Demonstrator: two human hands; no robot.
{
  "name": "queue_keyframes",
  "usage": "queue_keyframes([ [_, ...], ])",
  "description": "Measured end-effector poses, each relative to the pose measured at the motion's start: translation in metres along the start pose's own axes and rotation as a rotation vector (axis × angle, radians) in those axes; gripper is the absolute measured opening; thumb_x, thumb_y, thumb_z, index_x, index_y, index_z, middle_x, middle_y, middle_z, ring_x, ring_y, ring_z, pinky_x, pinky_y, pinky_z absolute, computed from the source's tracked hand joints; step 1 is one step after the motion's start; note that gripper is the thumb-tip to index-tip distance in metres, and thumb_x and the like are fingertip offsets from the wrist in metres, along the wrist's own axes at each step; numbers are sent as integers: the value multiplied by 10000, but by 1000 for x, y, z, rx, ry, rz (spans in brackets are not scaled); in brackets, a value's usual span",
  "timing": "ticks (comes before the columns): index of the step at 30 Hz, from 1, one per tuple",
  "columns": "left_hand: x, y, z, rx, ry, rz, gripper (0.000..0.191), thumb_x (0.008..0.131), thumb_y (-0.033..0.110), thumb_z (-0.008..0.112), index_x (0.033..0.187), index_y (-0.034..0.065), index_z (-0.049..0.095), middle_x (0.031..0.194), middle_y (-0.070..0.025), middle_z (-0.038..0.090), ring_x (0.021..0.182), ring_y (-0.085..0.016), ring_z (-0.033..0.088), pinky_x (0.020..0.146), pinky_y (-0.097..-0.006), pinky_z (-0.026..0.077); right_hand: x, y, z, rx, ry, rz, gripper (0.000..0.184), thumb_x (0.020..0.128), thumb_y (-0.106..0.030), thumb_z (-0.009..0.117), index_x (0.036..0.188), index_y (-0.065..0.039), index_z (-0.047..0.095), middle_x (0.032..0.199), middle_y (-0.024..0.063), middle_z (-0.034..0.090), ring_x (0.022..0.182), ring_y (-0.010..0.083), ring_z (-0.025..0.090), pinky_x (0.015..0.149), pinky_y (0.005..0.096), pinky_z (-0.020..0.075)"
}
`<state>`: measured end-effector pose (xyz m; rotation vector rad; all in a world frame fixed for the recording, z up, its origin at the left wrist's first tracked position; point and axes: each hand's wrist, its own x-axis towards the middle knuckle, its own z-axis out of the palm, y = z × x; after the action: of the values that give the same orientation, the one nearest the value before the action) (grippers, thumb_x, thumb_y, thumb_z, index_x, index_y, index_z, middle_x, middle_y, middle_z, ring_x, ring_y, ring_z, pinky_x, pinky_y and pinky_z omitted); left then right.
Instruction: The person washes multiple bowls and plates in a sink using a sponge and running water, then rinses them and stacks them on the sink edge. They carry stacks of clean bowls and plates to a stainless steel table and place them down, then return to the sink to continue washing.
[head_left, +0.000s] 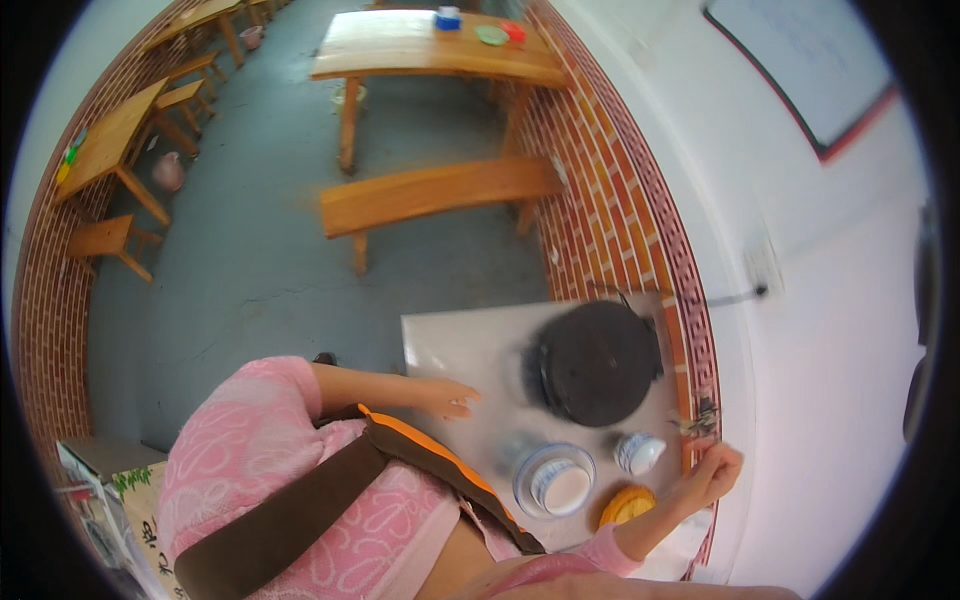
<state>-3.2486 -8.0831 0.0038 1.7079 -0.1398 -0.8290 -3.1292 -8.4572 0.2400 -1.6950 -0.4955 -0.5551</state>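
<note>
My left hand (448, 398) hangs above the pale metal-topped table (439, 341), fingers slightly bent and apart, holding nothing. By the wall on the right, my right hand (716, 474) is closed on a small grey-brown thing (701, 420), too blurred to name. A round black electric griddle (600, 364) stands at the back of the table with its lid down. Nearer me, a blue-and-white bowl (564, 487) sits within a wider blue-rimmed dish (523, 471). A small blue-patterned cup (639, 453) and a yellow-orange round thing (628, 505) lie beside my right forearm, which partly hides the latter.
The tiled brick-pattern wall (600, 202) borders the table's right side. A cable (731, 298) runs to a wall socket (762, 262). Beyond stand a wooden bench (442, 191) and a wooden table (405, 49). Cardboard boxes (139, 495) are stacked behind at the lower left.
</note>
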Motion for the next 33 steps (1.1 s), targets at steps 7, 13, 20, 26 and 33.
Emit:
queue_keyframes([
  [7,-210,-47,-186,-358,219,164,565,985,306,547,1461,79,344,1285,-145,559,1056,-189,599,844,-323,539,-70,-49,337,623,-551,467,67,915,11,547,871,0,498,722,165,643,598,233,639,608,371,557],
  [13,-338,-72,-323,-485,309,386,541,965,293,590,1418,66,401,1164,-87,570,975,-114,545,827,-269,476,-87,-83,607,692,-1004,669,60,934,-10,560,889,13,529,804,166,677,718,209,667,728,338,555],
  [20,-409,-143,-521,-294,601,198,291,980,313,555,1102,53,606,855,12,555,776,-70,517,675,-243,449,-30,-47,905,720,-1311,728,233,970,-109,543,1182,-16,522,973,130,648,884,197,649,759,335,541],
  [26,-511,-191,-705,8,1303,-200,310,903,241,632,1113,18,587,913,-134,676,778,-186,653,687,-340,512,-59,-52,1218,1189,-1860,1313,528,1020,-352,477,1466,-128,304,1295,101,505,1114,201,555,845,399,524],
  [33,-702,-278,-890,-481,1681,-296,435,935,231,617,1297,11,517,1185,-122,592,891,-177,650,675,-297,580,-73,-69,1562,927,-1948,1413,226,948,-197,580,1149,-101,547,1011,48,604,892,169,614,689,351,528],
])
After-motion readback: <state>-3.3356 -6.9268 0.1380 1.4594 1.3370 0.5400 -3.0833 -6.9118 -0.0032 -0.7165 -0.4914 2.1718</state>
